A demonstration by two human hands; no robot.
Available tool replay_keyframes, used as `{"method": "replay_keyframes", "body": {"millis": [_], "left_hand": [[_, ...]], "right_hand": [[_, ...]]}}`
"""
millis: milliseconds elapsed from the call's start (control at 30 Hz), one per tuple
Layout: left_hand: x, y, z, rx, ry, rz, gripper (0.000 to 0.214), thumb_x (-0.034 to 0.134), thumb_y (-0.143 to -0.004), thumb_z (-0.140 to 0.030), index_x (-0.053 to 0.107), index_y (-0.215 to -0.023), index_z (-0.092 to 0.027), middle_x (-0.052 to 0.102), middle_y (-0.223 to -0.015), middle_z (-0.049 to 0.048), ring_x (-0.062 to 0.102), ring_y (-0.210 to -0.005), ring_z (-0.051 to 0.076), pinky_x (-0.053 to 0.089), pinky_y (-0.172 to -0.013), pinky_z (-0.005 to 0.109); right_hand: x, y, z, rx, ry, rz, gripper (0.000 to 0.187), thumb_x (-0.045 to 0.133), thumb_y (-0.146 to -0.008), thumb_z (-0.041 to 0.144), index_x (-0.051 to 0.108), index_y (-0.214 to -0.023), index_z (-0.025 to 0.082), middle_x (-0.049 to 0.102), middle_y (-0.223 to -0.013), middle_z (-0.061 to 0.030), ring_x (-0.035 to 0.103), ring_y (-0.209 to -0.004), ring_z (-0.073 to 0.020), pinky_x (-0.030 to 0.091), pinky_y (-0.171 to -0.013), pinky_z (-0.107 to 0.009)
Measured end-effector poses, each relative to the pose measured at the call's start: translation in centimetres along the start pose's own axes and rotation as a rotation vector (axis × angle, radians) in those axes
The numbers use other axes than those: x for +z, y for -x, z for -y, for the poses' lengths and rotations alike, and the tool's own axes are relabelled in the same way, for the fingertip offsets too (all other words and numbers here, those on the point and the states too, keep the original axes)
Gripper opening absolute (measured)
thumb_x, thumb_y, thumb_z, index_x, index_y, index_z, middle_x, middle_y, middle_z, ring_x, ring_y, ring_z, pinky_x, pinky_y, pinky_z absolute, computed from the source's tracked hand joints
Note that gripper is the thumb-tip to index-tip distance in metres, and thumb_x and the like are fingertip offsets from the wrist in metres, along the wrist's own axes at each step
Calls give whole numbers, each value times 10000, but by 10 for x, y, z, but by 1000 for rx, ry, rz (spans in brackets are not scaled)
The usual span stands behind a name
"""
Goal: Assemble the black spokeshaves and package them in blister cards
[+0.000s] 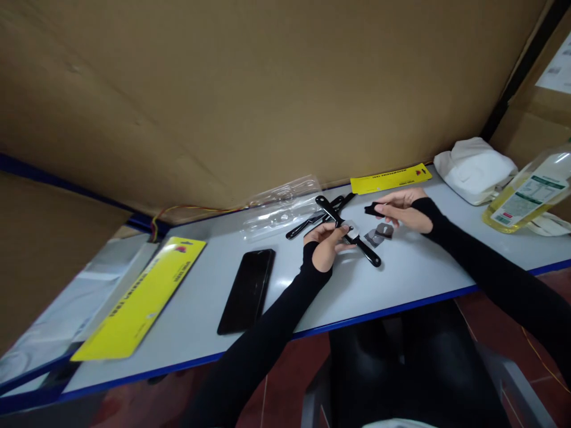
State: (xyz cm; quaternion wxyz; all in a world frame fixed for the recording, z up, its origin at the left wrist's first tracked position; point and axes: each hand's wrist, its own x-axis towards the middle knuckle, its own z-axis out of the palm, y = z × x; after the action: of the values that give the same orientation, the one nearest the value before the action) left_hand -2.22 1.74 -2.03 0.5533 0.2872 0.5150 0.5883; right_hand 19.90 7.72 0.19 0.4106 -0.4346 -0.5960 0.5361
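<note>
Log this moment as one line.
left hand: grips black-handled tool | right hand: pinches small black part | table: phone, grey pieces

Left hand [329, 242] grips a black tool handle [352, 235] over the grey table [401, 279]; right hand [402, 209] pinches a small black piece [372, 208] just above two grey metal bits [379, 234]; more black handles [312, 221] lie behind, w/ clear blister packs [281, 208]; phone [247, 290] sits near the left arm; yellow cards [141, 297] at left & back; oil bottle [529, 193] far right.
</note>
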Motion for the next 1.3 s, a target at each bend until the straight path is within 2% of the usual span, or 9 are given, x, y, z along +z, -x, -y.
{"method": "replay_keyframes", "body": {"millis": [133,233,400,500,600,700,833,1067,1300], "left_hand": [[3,3,7,0,41,24,382,975,-572,-259,704,-804,-122,751,-783,70,743,-714,217,690,-662,393],[2,2,14,12,81,22,397,983,-557,-293,708,-788,-124,752,-774,73,754,-719,232,695,-697,415],[0,-1,22,-47,122,93,502,1009,-600,-425,742,-902,-127,779,-817,93,785,-786,259,700,-741,418],[4,2,21,-36,141,92,541,1009,-613,-512,738,-888,-133,789,-851,100,797,-840,275,703,-747,412],[8,7,16,8,132,96,521,1024,-593,-493,733,-835,-134,788,-846,88,788,-818,250,703,-767,406],[11,9,11,49,125,64,492,1047,-541,-417,732,-791,-133,771,-814,59,761,-744,210,706,-761,415],[14,11,6,81,125,-7,471,1047,-506,-379,745,-759,-120,763,-804,57,744,-713,198,705,-704,405],[20,15,1,111,71,-66,571,1046,-432,-483,739,-747,-119,755,-736,59,727,-637,199,677,-591,371],[22,19,-6,163,53,-71,558,1041,-420,-483,703,-686,-129,747,-715,58,716,-601,191,654,-522,337]], "right_hand": [[42,15,-5,-48,67,-81,373,883,-730,582,819,-807,223,777,-786,-68,637,-600,-173,546,-502,-312],[55,18,-12,-60,142,-137,336,883,-741,533,766,-692,221,774,-749,-57,674,-632,-187,575,-562,-317],[53,15,-11,-53,174,-151,261,904,-743,437,753,-709,227,794,-787,-58,710,-677,-199,580,-621,-317],[53,14,-14,-45,188,-175,282,917,-723,435,726,-709,228,777,-757,-57,679,-641,-189,553,-587,-312],[57,14,-19,-83,103,-189,309,902,-727,464,699,-707,232,764,-754,-55,675,-659,-182,572,-625,-318],[58,13,-21,-69,-108,-117,363,930,-678,491,686,-729,227,766,-783,-49,716,-728,-180,621,-728,-329],[54,11,-21,53,-317,46,440,997,-580,435,682,-792,214,767,-827,-25,731,-767,-161,639,-780,-319],[47,9,-15,34,-317,117,453,1018,-552,364,727,-849,183,789,-889,-31,735,-818,-147,627,-904,-337],[46,12,-11,35,-311,129,480,1041,-518,342,765,-877,183,811,-895,-28,747,-800,-151,643,-870,-333]]}}
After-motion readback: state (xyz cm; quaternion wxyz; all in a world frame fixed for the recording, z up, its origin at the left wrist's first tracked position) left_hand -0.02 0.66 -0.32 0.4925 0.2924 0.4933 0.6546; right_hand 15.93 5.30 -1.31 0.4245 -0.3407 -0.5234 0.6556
